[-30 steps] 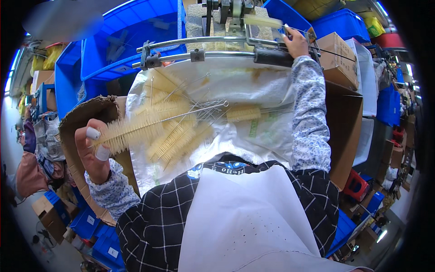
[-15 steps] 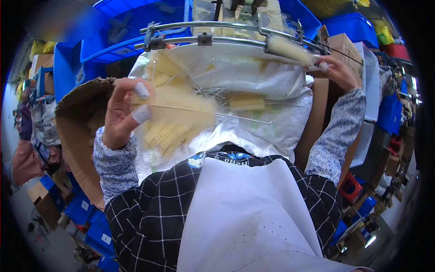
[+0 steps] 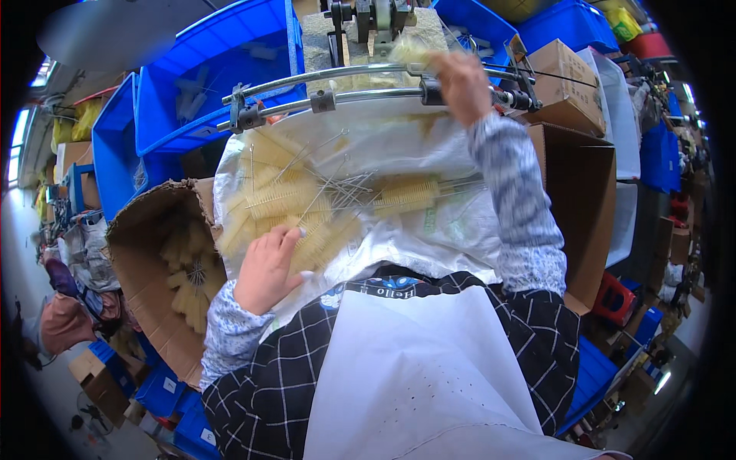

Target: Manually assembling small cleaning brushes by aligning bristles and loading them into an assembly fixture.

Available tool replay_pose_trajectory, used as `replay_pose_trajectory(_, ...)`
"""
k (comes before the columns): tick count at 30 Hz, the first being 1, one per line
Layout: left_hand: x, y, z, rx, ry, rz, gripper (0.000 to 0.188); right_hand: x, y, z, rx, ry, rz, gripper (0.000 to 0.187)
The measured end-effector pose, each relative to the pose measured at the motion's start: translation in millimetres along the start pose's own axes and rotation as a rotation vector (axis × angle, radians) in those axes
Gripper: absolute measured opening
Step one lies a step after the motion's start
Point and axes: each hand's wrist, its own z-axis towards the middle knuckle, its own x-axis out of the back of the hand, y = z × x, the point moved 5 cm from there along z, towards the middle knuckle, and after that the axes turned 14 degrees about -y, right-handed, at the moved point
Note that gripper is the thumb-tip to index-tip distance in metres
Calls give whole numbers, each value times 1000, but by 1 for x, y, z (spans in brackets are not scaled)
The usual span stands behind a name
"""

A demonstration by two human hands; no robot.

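Observation:
A loose pile of cream bristle brushes point(image 3: 280, 201) with twisted-wire stems lies on a white woven sack in front of me. My left hand point(image 3: 267, 268) rests at the near edge of this pile, fingers stretched over the bristles and thumb apart, with white tape on the fingertips. Beyond the metal rails, my right hand point(image 3: 462, 86) is closed and blurred by motion. A cream bristle brush point(image 3: 412, 50) juts leftward from it, close to the small machine point(image 3: 381, 23); its stem is hidden by the hand.
Two curved metal rails point(image 3: 360, 95) cross ahead of the sack point(image 3: 452, 230). At left, a cardboard box point(image 3: 146, 291) holds several brushes. A blue crate point(image 3: 165, 126) with pale pieces stands at the far left. An open cardboard box point(image 3: 579, 207) stands right of my right arm.
My left hand has come down onto the pile, without the brush it held up. My right hand has moved left and away from me, across the rails toward the machine.

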Motion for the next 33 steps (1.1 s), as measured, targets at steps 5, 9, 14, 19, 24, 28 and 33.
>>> replay_pose_trajectory(5,-14,-14,-11,107,-16,-60,56,-24,41,35,-253,-93,-163,29)
replay_pose_trajectory(9,1,-20,-17,125,27,-163,50,-29,39,42,-261,-103,-231,30)
replay_pose_trajectory(14,26,-23,-21,112,143,-156,44,-29,40,42,-196,-102,-155,30)
replay_pose_trajectory(19,45,-32,-35,16,283,-451,48,-37,51,49,-191,-134,-110,30)
replay_pose_trajectory(24,60,-34,-27,20,230,-361,47,-54,63,72,-76,-40,-259,32)
replay_pose_trajectory(28,65,-44,-36,-193,233,-673,43,-48,76,61,-83,19,-335,40)
replay_pose_trajectory(33,77,-75,-64,-301,598,-953,41,-18,99,25,-460,-80,-306,50)
